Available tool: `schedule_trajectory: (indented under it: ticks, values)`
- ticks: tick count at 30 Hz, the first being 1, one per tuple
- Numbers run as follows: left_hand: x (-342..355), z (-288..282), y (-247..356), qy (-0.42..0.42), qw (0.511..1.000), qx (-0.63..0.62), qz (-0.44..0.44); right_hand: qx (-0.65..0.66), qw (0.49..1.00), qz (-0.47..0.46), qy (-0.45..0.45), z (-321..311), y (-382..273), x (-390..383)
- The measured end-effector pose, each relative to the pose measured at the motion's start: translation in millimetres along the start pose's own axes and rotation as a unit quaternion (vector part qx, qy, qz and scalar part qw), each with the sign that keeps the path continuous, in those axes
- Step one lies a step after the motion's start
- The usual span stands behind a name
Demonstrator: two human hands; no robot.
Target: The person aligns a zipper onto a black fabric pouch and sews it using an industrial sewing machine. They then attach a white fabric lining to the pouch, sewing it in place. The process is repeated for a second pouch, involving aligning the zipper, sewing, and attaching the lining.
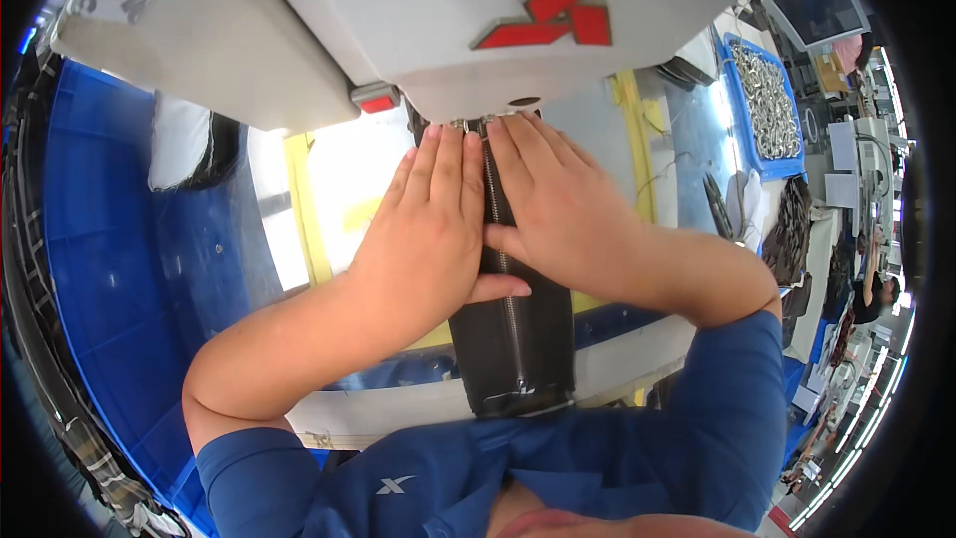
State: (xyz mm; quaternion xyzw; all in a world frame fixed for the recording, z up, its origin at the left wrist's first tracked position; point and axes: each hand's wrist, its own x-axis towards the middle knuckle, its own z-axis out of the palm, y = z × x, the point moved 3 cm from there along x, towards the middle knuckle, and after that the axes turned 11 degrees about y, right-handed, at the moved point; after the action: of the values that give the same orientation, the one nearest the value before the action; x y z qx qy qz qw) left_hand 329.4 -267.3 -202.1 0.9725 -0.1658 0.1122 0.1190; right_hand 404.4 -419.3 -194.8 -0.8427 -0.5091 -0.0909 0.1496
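A black strip of material (546,349) with a metal zipper (512,324) down its middle runs from my chest to beneath the head of a pale grey sewing machine (428,20). My left hand (428,234) lies flat on the strip's left side, its fingers stretched toward the machine and its thumb across the zipper. On the other side my right hand (570,204) presses down with straight fingers, its thumb reaching to the zipper. The fingertips of both hands touch the area just under the machine head, which hides the needle and the strip's far end.
Yellow tape (307,209) marks the bright work surface. A big blue bin (110,239) stands at the left, near a black and white piece (194,144). To the right are a blue tray (739,110) of metal parts, a monitor (817,5), dark material (792,229) and another person (872,289).
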Motion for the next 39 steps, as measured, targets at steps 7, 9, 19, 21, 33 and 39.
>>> schedule_trajectory:
  ticks: [7, 9, 19, 21, 33, 39]
  values:
    - [4, 0, -5, -0.003, 1.000, -0.023, -0.014, 0.005, 1.000, -0.010, 0.022, -2, 4, 4]
    - [8, -4, -7, 0.013, 0.999, -0.035, -0.010, -0.002, 0.999, -0.017, 0.029, -4, 5, 5]
    - [17, -6, -14, 0.047, 0.996, -0.069, -0.009, -0.006, 1.000, -0.015, 0.019, -8, 7, 9]
    - [17, -6, -14, 0.043, 0.997, -0.067, -0.009, -0.007, 1.000, -0.013, 0.020, -9, 7, 9]
    - [19, -7, -13, 0.041, 0.997, -0.059, 0.010, -0.029, 0.999, -0.003, 0.024, -8, 6, 8]
    - [18, -11, -15, 0.024, 0.998, -0.063, 0.013, -0.010, 1.000, 0.008, 0.021, -5, 6, 9]
